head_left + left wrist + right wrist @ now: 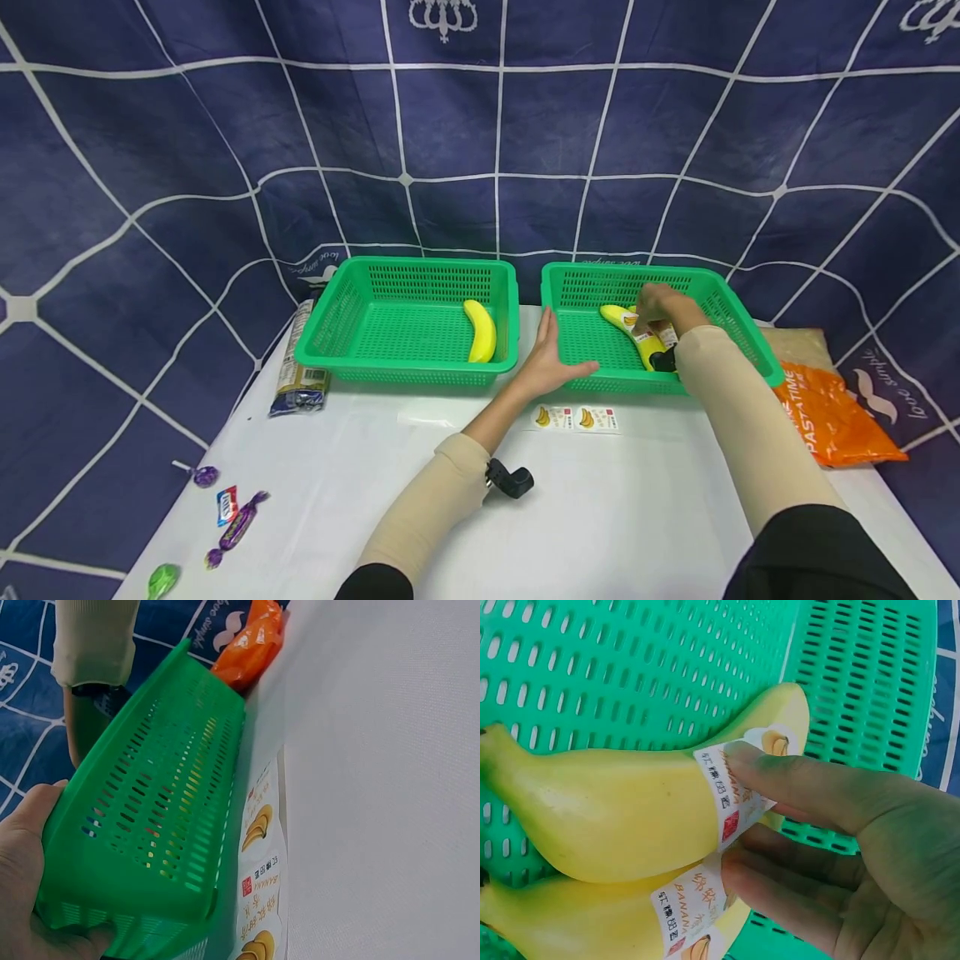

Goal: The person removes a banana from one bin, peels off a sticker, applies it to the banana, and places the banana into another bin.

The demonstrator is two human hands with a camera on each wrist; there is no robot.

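Observation:
Two labelled bananas lie side by side in the right green basket (592, 275). My right hand (663, 307) reaches in over them. In the right wrist view, my right hand (855, 840) pinches the upper banana (622, 802), thumb on its paper label (724, 787) and fingers tucked between the two. The lower banana (592, 919) carries a similar label. My left hand (543, 367) rests at the basket's near left corner, fingers along its side and thumb spread at the front; the left wrist view shows this hand (30, 877) against the basket wall (150, 810).
A left green basket (397, 333) holds one banana (481, 332). Banana stickers (576, 418) lie before the right basket. An orange pasta bag (832, 408) stands right, a dark packet (300, 367) left. Wrapped sweets (238, 525) lie near the table's left edge.

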